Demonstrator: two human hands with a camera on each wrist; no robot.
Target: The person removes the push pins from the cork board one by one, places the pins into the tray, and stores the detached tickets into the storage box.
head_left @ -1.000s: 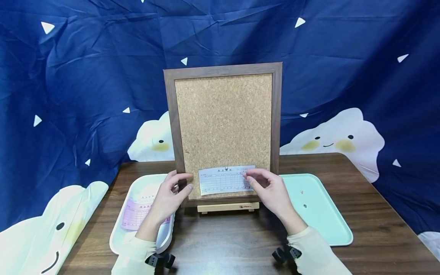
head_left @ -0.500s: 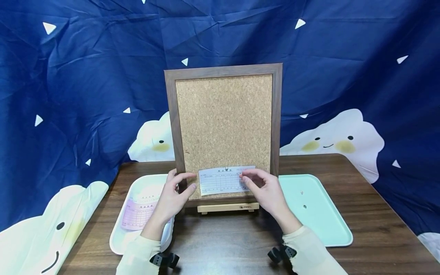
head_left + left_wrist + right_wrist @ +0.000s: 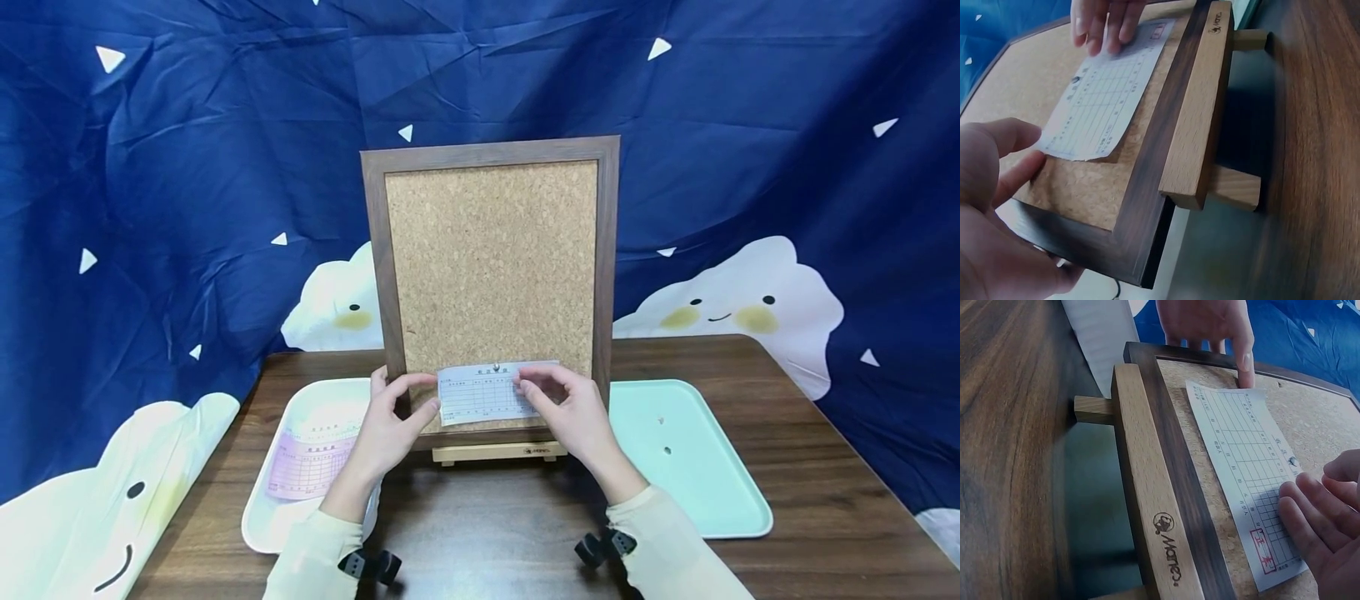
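A white printed paper slip [image 3: 480, 397] lies against the lower part of a framed cork board [image 3: 491, 267]. A small pushpin [image 3: 496, 367] sits at the middle of its top edge. My left hand [image 3: 393, 417] has its forefinger and thumb spread apart at the slip's left edge, fingertips right at the paper. From the right, my right hand [image 3: 570, 408] reaches over the slip's right part. In the right wrist view its loosely bent fingers [image 3: 1310, 506] lie along the printed grid. No object shows in either hand.
A wooden easel stand [image 3: 498, 452] supports the board on the brown table [image 3: 480, 525]. At left, a white tray [image 3: 258, 525] holds pink and white printed slips [image 3: 303, 468]. A mint tray [image 3: 712, 492] at right bears two tiny pieces. A blue curtain [image 3: 480, 67] hangs behind.
My left hand has moved right to the slip's left edge. The right hand has slid left across the slip. Slip, pushpin and board stay in place.
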